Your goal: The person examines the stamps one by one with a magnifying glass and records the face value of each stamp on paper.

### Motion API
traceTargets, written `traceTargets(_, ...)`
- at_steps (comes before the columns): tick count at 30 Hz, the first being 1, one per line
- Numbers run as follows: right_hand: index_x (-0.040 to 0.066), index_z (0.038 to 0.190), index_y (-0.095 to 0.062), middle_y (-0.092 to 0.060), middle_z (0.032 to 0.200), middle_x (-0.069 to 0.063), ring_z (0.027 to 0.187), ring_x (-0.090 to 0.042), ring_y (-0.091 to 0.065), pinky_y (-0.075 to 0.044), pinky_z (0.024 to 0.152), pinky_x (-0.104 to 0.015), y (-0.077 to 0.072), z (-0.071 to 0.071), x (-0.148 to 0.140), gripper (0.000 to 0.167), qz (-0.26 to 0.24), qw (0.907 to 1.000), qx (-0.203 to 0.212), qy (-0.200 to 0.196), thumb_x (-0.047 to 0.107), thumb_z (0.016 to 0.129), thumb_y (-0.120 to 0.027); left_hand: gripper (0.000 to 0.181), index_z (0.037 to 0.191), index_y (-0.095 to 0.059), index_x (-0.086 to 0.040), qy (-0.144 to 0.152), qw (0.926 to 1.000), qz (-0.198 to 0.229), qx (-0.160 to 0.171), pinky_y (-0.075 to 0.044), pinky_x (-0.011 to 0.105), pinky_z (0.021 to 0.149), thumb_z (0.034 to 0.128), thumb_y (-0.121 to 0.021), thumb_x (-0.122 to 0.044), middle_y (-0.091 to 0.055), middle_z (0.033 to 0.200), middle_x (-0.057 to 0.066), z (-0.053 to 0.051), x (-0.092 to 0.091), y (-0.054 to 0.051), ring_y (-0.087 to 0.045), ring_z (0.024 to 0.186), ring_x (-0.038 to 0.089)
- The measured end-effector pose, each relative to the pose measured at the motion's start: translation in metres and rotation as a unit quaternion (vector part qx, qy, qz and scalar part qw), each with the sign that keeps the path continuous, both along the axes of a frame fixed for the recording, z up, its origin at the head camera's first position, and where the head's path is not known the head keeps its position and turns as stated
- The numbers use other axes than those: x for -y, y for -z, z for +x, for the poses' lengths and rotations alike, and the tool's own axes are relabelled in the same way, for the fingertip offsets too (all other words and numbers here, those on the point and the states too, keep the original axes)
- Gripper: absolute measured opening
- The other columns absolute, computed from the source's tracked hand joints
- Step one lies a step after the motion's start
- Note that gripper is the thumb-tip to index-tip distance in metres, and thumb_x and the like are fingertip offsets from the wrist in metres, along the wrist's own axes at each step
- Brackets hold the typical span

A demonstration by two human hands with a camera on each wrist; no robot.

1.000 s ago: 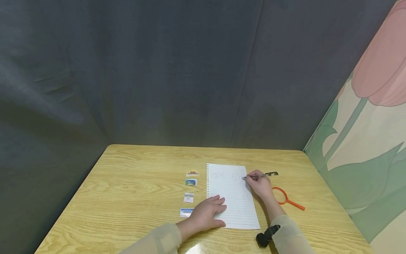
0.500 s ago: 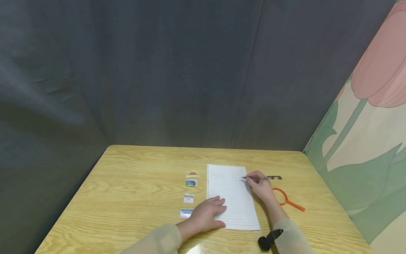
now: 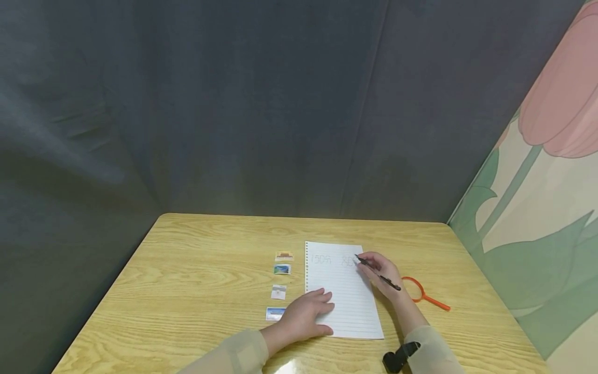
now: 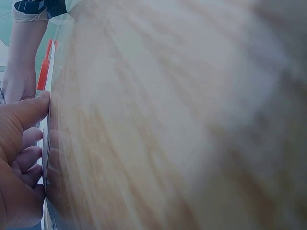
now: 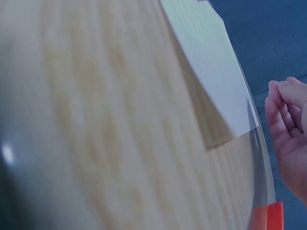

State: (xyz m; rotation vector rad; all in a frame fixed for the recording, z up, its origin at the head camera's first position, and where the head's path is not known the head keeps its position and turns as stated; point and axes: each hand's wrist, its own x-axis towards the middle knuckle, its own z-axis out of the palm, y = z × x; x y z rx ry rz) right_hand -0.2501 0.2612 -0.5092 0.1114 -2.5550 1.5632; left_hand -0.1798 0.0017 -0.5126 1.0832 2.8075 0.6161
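A sheet of lined paper (image 3: 343,309) with punched holes down its left edge lies on the table, with faint handwriting near its top, "150" and "80" each followed by a mark. My left hand (image 3: 303,316) rests spread on the sheet's lower left part; its fingers show from the side in the left wrist view. At the upper right of the sheet my right hand (image 3: 380,272) holds a dark pen (image 3: 379,276), its tip over the writing and its rear end slanting towards the wrist. The pen is not visible in the right wrist view, where the right hand (image 5: 290,132) shows curled fingers.
A column of several small stamp-like pictures, the top one yellowish (image 3: 284,256), lies left of the paper; my left hand partly covers the lowest, blue one (image 3: 274,314). An orange magnifying glass (image 3: 436,303) lies right of my right hand. A dark curtain (image 3: 261,130) hangs behind the table.
The pen has swung in my right hand: its rear end pointed right before and now slants down towards the wrist. The right hand has shifted slightly. The left hand stays put on the paper.
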Motion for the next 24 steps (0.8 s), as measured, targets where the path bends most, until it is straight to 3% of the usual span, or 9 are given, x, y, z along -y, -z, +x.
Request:
traceTargets(6,-0.001,0.115,-0.069,-0.07,0.105,-0.016,0.09,-0.013,-0.062,-0.05,0.077,-0.017,0.0,0.003,-0.001,0.027,-0.013,0.9996,-0.001,-0.025,0.005,0.09,-0.073,0.057,0.13,-0.067,-0.016,0.001,1.0,-0.001,0.0,-0.034,0.03,0.113,0.0815,-0.079,-0.043,-0.052,0.145,0.0,0.001,0.0,-0.001,-0.041,0.139,0.018)
traceTargets(13,-0.012,0.127,-0.059,-0.066,0.11,-0.028,0.092,-0.017,-0.066,-0.057,0.079,-0.024,0.004,0.003,-0.007,0.034,-0.109,0.9894,0.039,-0.088,-0.007,0.093,-0.062,0.057,0.13,-0.067,-0.015,0.001,1.0,0.0,-0.005,-0.033,0.03,0.114,0.0813,-0.079,-0.042,-0.052,0.145,0.001,0.001,0.0,-0.001,-0.041,0.138,0.018)
traceTargets(19,-0.013,0.132,-0.053,-0.059,0.12,-0.034,0.094,-0.021,-0.068,-0.057,0.082,-0.027,0.007,0.005,-0.014,0.034,-0.187,0.9762,0.067,-0.088,-0.007,0.1,-0.044,0.057,0.13,-0.067,-0.015,0.001,1.0,0.002,-0.004,-0.033,0.03,0.114,0.0812,-0.079,-0.042,-0.052,0.145,0.001,0.0,0.0,0.0,-0.041,0.139,0.018)
traceTargets(24,-0.013,0.133,-0.052,-0.056,0.123,-0.035,0.091,-0.02,-0.067,-0.058,0.08,-0.026,0.004,0.008,-0.018,0.034,-0.218,0.9705,0.075,-0.072,0.002,0.102,-0.048,0.057,0.13,-0.067,-0.015,0.002,0.9999,-0.001,-0.01,-0.033,0.03,0.114,0.081,-0.079,-0.042,-0.052,0.145,0.001,0.001,0.001,0.0,-0.042,0.138,0.019)
